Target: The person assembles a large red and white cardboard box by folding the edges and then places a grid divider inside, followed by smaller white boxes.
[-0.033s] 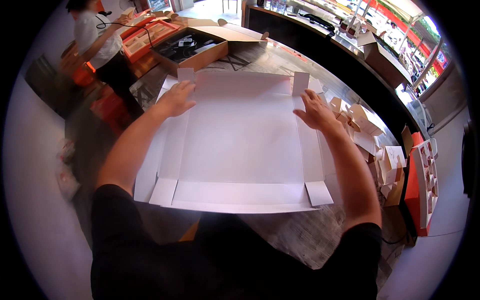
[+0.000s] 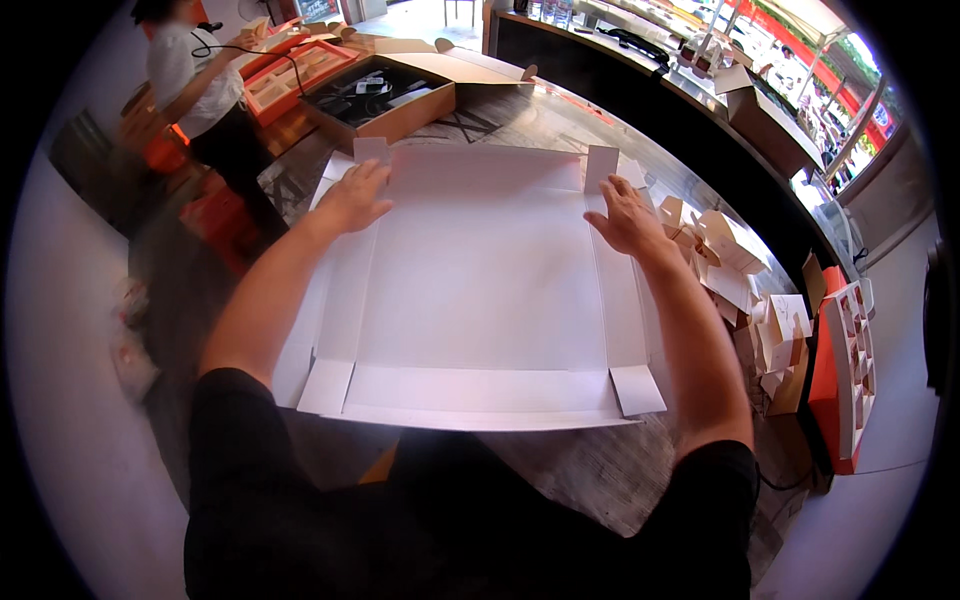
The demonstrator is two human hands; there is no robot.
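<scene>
Evenly placed: your two open hands on a wide white carton

Your left hand (image 2: pixel 355 198) is palm down at the far left corner of the white carton (image 2: pixel 480 270), its fingers pointing forward and inward, slightly bent, with the thumb set apart toward the middle. Your right hand (image 2: pixel 630 215) mirrors it at the far right corner, fingers spread and pointing away from you, thumb reaching inward over the side crease. Both hands are open and look to be resting on the side panels rather than gripping them, though your palms are hidden. Your forearms come up wide on either side, out of black sleeves (image 2: pixel 235 430).

The carton lies unfolded in front of you, white face up. Its far tabs (image 2: pixel 602 165) stand just beyond your fingers, and its near corner flaps (image 2: pixel 637 388) slant outward. Past it, on the grey wood-patterned table (image 2: pixel 530 120), is an open brown box (image 2: pixel 405 122) with dark contents.

As for print, the pale cartons (image 2: pixel 785 325) to your right carry faint marks too small to make out. Beside them an orange box (image 2: pixel 828 375) leans with a white compartmented insert. At upper left, a co-worker (image 2: pixel 210 85) in a white top stands by an orange tray (image 2: pixel 295 78).
</scene>
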